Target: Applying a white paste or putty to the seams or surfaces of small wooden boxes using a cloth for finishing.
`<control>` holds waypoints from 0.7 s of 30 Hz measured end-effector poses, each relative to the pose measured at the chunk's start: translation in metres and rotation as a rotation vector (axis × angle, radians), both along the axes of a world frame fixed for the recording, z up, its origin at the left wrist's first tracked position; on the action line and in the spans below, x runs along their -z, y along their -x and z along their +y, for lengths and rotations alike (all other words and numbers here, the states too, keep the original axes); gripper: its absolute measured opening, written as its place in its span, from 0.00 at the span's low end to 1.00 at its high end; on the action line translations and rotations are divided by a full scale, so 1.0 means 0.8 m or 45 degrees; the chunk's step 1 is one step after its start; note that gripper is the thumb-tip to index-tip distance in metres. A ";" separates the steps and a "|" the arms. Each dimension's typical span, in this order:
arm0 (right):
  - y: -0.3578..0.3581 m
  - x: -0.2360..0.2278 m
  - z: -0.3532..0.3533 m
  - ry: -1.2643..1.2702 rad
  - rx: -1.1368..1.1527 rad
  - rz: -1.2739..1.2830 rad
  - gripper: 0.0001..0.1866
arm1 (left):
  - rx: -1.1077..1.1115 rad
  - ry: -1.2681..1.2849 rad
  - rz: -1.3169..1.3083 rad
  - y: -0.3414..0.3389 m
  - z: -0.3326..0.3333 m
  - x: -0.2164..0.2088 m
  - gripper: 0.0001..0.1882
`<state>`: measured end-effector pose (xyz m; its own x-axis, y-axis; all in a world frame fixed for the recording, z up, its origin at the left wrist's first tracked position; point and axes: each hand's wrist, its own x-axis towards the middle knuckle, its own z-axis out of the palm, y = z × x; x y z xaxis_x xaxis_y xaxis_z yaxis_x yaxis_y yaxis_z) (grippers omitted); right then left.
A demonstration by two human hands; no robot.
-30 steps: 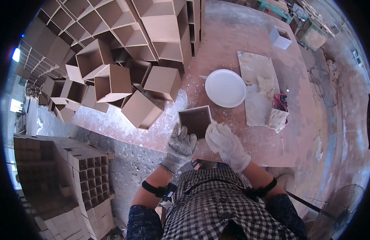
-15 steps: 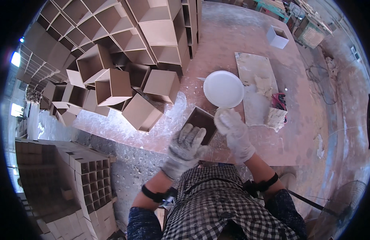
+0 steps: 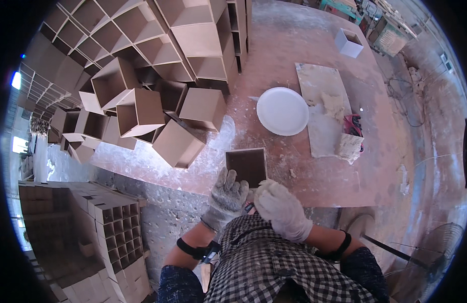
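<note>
An open-topped box (image 3: 246,164), brown inside with a pale rim, sits at the table's near edge in front of me. My left hand (image 3: 226,198), in a grey-white knitted glove, has its fingers curled over the box's near left corner. The right hand (image 3: 284,208), in a whitish glove, is at the near right corner, its fingers closed around a pale beige wad (image 3: 266,188). What this wad is made of I cannot make out. A round white plate (image 3: 282,112) lies beyond the box, to the right.
Tumbled brown boxes (image 3: 179,144) lie to the left, before tall stacked boxes (image 3: 200,43). A stained board (image 3: 319,81) with beige cloth (image 3: 332,105) and a pink-and-black item (image 3: 351,123) is on the right. A white box (image 3: 348,43) stands farther back.
The box has turned from slanted to nearly square-on. My right hand has come nearer and left, from the right rim to the near corner. My left hand has shifted slightly on the box.
</note>
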<state>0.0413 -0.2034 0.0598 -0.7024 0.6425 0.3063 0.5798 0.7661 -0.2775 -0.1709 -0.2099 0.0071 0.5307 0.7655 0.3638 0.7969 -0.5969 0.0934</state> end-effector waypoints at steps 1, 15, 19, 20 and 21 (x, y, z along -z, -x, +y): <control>-0.005 -0.007 0.006 0.014 -0.011 -0.115 0.19 | -0.011 0.001 0.004 0.002 -0.002 0.001 0.26; -0.004 0.029 0.046 -0.111 -0.151 -0.076 0.23 | 0.177 0.157 0.084 0.036 0.019 -0.017 0.17; -0.016 0.025 -0.004 0.587 -0.008 0.746 0.21 | 0.158 0.176 0.124 0.032 0.021 -0.025 0.15; -0.018 0.006 -0.002 0.474 -0.063 0.570 0.19 | 0.151 0.191 0.122 0.032 0.022 -0.026 0.15; -0.020 -0.008 0.003 0.359 -0.113 0.397 0.16 | 0.155 0.191 0.129 0.030 0.025 -0.039 0.15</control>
